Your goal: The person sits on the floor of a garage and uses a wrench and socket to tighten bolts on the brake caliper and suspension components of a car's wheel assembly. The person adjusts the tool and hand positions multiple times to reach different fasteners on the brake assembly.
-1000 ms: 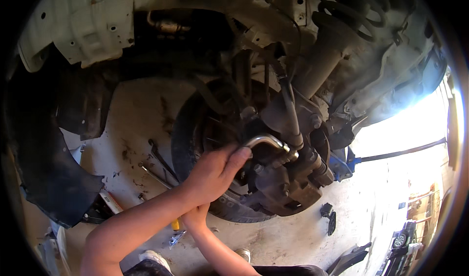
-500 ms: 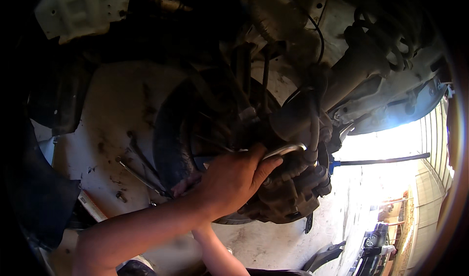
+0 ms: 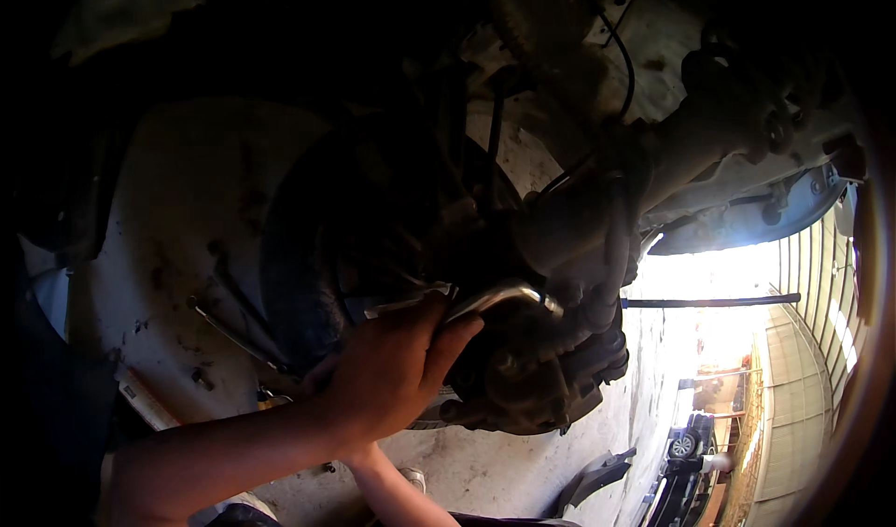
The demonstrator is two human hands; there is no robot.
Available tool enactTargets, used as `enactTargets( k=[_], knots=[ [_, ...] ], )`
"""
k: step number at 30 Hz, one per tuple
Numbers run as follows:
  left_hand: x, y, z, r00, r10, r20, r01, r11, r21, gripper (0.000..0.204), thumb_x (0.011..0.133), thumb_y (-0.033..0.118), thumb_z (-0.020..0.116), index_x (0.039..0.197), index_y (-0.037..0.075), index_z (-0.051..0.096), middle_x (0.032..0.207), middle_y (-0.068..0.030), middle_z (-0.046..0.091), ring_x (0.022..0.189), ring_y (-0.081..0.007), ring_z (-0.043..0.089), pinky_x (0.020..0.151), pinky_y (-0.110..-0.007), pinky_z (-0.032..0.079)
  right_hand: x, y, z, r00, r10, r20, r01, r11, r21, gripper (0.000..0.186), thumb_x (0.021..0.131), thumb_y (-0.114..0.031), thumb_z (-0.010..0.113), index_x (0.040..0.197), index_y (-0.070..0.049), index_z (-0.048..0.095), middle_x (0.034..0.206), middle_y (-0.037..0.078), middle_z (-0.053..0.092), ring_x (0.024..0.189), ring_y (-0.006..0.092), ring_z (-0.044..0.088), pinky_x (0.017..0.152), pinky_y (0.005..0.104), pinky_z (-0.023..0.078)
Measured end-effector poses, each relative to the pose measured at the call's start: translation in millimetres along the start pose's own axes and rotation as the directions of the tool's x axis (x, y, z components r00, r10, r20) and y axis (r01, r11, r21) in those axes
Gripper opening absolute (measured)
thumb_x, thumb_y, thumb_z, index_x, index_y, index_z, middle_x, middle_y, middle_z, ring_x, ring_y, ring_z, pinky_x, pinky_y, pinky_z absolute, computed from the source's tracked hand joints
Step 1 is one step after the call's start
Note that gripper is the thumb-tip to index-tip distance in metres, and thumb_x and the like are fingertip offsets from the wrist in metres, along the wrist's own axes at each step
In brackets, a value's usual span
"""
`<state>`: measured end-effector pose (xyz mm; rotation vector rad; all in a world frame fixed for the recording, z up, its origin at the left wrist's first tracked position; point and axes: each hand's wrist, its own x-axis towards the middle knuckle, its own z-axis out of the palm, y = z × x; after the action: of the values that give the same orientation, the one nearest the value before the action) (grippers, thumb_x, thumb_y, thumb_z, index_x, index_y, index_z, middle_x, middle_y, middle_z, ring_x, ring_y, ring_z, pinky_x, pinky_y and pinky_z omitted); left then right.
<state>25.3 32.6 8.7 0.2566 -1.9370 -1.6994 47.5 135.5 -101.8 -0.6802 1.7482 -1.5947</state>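
Note:
My left forearm reaches in from the lower left, and my left hand (image 3: 387, 364) is closed around a bent, shiny metal bar that looks like a wrench (image 3: 499, 295). The bar's curved end reaches right, to the dark knuckle area above the brake caliper (image 3: 537, 392). A pale flat metal edge shows just above my fingers. My right forearm rises from the bottom middle and crosses beneath the left one. Of my right hand (image 3: 322, 376), only a small dim part shows behind the left wrist; its fingers are hidden.
Behind the hands stands a dark tyre (image 3: 294, 247). A thick strut (image 3: 583, 224) slants up right to a coil spring (image 3: 775, 107). A long metal rod (image 3: 233, 333) and a small bolt (image 3: 201, 378) lie on the pale floor at left. A dark bar (image 3: 714, 301) sticks out right.
My left hand has moved left and slightly down, and more of the shiny bar shows beyond it. The whole view has shifted a little and is darker.

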Motion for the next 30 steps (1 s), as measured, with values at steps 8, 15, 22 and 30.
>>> enactTargets(
  k=[8,15,22,30],
  knots=[
    [-4,0,5,0.996,-0.046,0.080,0.050,0.997,-0.054,0.027,0.096,0.026,0.053,0.104,0.001,0.058,0.072,-0.0178,0.063,0.065,-0.0361,0.064,0.057,-0.042,0.049,-10,9,-3,0.999,-0.042,-0.018,0.044,0.995,0.090,0.014,0.086,-0.014,0.059,0.097,-0.006,0.055,0.090,0.005,0.057,0.082,0.0130,0.053,0.073,0.0282,0.044],
    [3,12,12,0.997,0.048,0.064,-0.043,0.996,-0.077,0.026,0.097,0.024,0.052,0.105,0.000,0.058,0.078,-0.0204,0.063,0.073,-0.0381,0.063,0.063,-0.042,0.048,-21,17,1,0.968,-0.104,-0.227,0.107,0.994,0.001,0.015,0.089,-0.015,0.055,0.098,-0.003,0.057,0.090,0.007,0.060,0.080,0.0138,0.056,0.069,0.0286,0.045],
    [5,25,20,0.990,-0.080,0.119,0.088,0.994,-0.059,0.026,0.098,0.025,0.048,0.097,0.000,0.057,0.073,-0.0191,0.060,0.067,-0.0375,0.060,0.059,-0.041,0.045,-32,14,3,0.932,-0.185,-0.312,0.183,0.982,-0.035,0.018,0.092,-0.016,0.052,0.099,-0.001,0.058,0.091,0.009,0.063,0.078,0.0147,0.059,0.066,0.0290,0.046],
    [8,45,13,0.974,-0.148,0.171,0.157,0.987,-0.044,0.036,0.102,0.033,0.042,0.090,0.002,0.056,0.061,-0.0069,0.047,0.056,-0.0178,0.047,0.056,-0.033,0.040,-33,-33,-4,0.983,-0.023,-0.181,0.051,0.988,0.148,0.020,0.097,-0.016,0.044,0.102,0.001,0.054,0.083,0.008,0.063,0.071,0.0108,0.057,0.061,0.0276,0.045]
  ],
)
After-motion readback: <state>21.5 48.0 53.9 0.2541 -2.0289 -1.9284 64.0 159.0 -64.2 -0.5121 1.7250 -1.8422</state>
